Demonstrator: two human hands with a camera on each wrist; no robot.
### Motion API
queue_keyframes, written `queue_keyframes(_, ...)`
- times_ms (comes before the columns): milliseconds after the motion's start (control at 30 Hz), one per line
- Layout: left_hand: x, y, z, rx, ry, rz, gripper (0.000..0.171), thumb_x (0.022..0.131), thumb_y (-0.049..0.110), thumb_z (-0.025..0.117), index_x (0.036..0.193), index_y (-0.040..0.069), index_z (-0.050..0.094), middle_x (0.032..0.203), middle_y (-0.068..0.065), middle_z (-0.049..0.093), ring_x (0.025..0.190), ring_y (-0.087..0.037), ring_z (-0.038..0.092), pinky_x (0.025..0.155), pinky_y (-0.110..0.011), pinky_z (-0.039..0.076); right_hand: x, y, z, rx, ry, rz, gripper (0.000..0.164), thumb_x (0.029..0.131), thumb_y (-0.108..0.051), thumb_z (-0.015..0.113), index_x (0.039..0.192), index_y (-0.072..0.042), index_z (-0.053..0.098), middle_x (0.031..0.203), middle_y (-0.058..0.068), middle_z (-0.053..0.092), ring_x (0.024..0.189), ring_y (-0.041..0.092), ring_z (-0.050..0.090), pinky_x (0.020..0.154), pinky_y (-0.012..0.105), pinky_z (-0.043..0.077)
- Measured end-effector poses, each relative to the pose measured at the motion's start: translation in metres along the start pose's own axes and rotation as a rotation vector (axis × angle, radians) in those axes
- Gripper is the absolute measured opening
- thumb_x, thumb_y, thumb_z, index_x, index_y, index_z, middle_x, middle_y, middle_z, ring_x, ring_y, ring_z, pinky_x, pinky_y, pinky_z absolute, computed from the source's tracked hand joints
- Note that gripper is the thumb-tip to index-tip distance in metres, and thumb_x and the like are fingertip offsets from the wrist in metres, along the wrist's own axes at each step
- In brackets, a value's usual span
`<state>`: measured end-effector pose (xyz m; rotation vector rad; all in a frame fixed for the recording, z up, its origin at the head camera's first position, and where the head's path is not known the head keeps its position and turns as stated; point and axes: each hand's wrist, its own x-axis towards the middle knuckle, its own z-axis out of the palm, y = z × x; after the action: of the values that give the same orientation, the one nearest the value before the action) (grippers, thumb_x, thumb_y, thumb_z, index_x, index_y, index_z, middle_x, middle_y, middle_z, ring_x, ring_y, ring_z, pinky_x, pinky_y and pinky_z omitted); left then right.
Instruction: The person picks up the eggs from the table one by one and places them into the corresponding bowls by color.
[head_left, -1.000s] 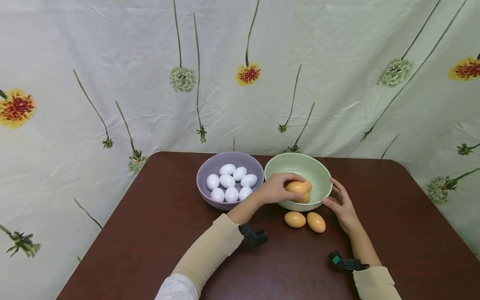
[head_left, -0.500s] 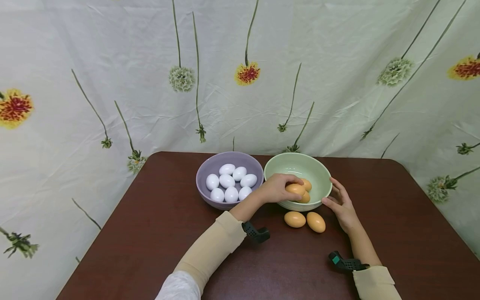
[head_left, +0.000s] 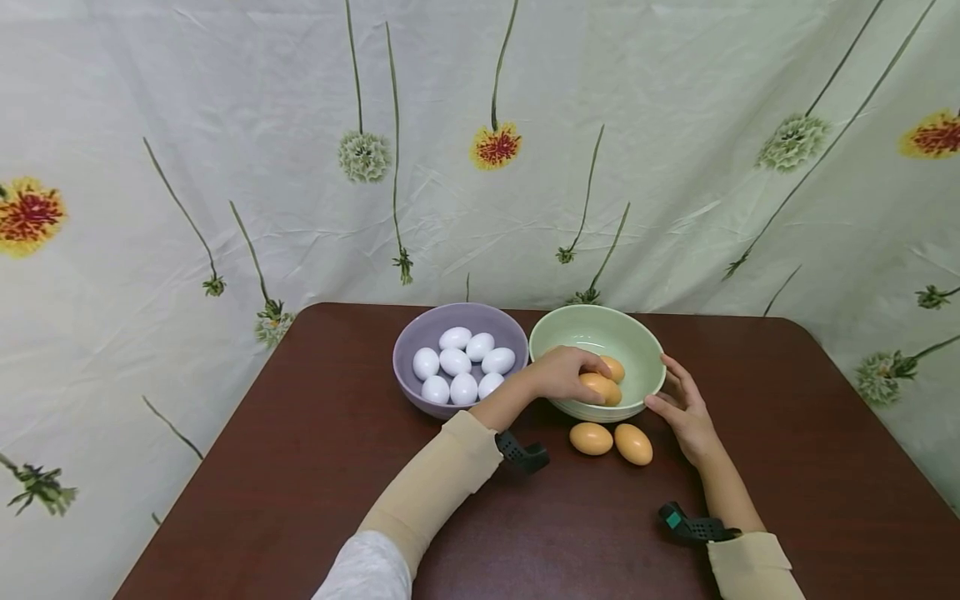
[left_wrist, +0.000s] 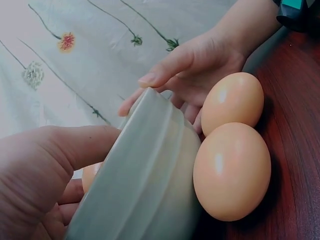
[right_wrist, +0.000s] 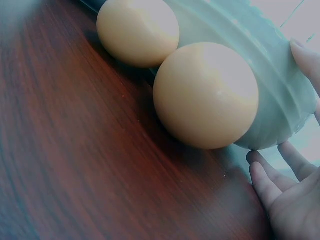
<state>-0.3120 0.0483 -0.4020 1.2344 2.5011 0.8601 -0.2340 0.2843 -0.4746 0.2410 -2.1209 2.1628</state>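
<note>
My left hand (head_left: 561, 373) reaches over the near left rim of the green bowl (head_left: 640, 354) and holds a brown egg (head_left: 595, 387) between thumb and fingers, low inside it. Other brown eggs (head_left: 613, 367) lie against that egg in the bowl. In the left wrist view, the bowl's wall hides most of the held egg. On the right side of the bowl, my right hand (head_left: 686, 417) holds the rim, thumb nearer me and fingers along the outside. Two more brown eggs, a left one (head_left: 591, 438) and a right one (head_left: 633, 444), rest on the table just before the bowl.
A purple bowl (head_left: 405, 379) with several white eggs (head_left: 454, 361) stands directly left of the green one. Both bowls are near the back edge of the dark wooden table (head_left: 300, 467). Behind it hangs a flowered cloth (head_left: 300, 125).
My left hand has lowered slightly with the brown egg, which now sits deeper among the others. The right hand has stayed at the bowl's rim.
</note>
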Motion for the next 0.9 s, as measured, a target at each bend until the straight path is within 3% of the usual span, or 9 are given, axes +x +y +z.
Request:
queue_keyframes(433, 0.007, 0.001, 0.0, 0.016, -0.072, -0.01, 0.032, 0.083, 0.018, 0.076, 0.114, 0.01, 0.071, 0.116, 0.001, 0.068, 0.103, -0.007, 0.056, 0.087, -0.014, 0.039, 0.001, 0.001, -0.001, -0.006, -0.003, -0.004, 0.068, 0.094, 0.002, 0.056, 0.153, -0.018, 0.029, 0.143, 0.015, 0.028, 0.103, 0.006, 0.056, 0.087, 0.017, 0.045)
queue_keyframes(733, 0.012, 0.005, 0.001, 0.102, -0.14, -0.059, 0.029, 0.086, 0.018, 0.074, 0.114, 0.012, 0.072, 0.109, 0.0, 0.067, 0.098, -0.01, 0.058, 0.083, -0.018, 0.043, 0.001, 0.001, -0.001, -0.007, -0.005, -0.005, 0.068, 0.095, 0.003, 0.056, 0.153, -0.017, 0.028, 0.144, 0.016, 0.027, 0.105, 0.006, 0.056, 0.087, 0.016, 0.045)
queue_keyframes(900, 0.014, 0.006, 0.002, 0.099, -0.176, -0.101, 0.029, 0.087, 0.015, 0.072, 0.116, 0.012, 0.072, 0.117, -0.001, 0.067, 0.107, -0.013, 0.058, 0.088, -0.019, 0.043, 0.001, 0.002, -0.001, -0.005, -0.006, -0.014, 0.067, 0.094, 0.004, 0.055, 0.153, -0.018, 0.03, 0.142, 0.015, 0.029, 0.105, 0.005, 0.057, 0.087, 0.017, 0.045)
